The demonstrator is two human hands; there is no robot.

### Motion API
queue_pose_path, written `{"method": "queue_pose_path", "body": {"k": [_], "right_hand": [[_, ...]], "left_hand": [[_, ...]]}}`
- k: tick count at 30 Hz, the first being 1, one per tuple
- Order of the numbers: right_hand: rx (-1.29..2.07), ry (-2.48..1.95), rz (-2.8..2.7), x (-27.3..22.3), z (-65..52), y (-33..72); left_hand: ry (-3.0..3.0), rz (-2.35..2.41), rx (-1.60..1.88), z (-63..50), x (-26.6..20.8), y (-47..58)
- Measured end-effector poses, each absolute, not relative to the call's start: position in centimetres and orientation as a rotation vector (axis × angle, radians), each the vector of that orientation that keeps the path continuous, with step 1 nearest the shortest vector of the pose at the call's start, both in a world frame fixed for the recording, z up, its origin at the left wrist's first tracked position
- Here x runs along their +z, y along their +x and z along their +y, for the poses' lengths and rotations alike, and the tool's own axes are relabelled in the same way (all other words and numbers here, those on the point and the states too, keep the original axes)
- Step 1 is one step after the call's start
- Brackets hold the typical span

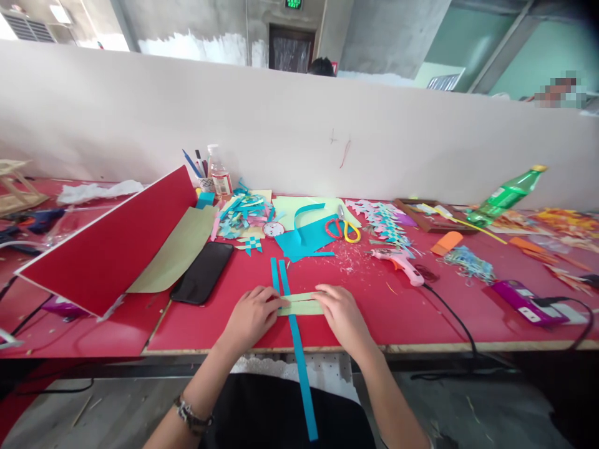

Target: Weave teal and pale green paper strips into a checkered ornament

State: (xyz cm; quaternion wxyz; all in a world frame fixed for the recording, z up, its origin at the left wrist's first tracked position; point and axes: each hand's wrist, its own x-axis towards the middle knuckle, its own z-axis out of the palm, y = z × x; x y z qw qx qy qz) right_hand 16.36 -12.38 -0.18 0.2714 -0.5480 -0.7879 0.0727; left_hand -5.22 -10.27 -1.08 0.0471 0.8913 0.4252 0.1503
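Observation:
Pale green paper strips (304, 308) lie crosswise in front of me, crossing upright blue paper strips. One long blue paper strip (302, 374) runs under the green ones and hangs over the table edge. My left hand (253, 315) pinches the left end of the green strips, close to the blue ones. The fingers of my right hand (345, 317) are closed on their right end. Past the hands lie a blue paper sheet (306, 240), scissors (345, 229) with red and yellow handles, and a small woven blue-and-green piece (253, 244).
A black phone (202, 273) and a leaning red board (116, 243) stand to the left. Paper scraps (246, 212) and a clear bottle (219, 171) are behind. On the right are a pink glue gun (400, 262), a purple power strip (528, 304) and a tilted green bottle (508, 196).

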Motion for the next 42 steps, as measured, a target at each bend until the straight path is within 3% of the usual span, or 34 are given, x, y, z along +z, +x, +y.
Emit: {"method": "queue_pose_path", "body": {"k": [4, 20, 29, 42], "right_hand": [[0.135, -1.613, -2.227, -0.2, -12.1, 15.5], [0.409, -1.630, -2.042, -1.1, -12.1, 16.3], [-0.061, -1.765, -1.876, -1.7, -13.5, 15.9], [-0.131, -1.929, -1.746, -1.8, -13.5, 14.5]], "left_hand": [[2.669, 1.344, 0.483, -10.6, -1.0, -4.7], [2.521, 1.568, 0.580, -11.2, -1.1, -3.3], [2.497, 1.551, 0.554, -11.1, -1.0, -3.4], [2.487, 1.559, 0.538, -11.3, -0.9, -3.3]]}}
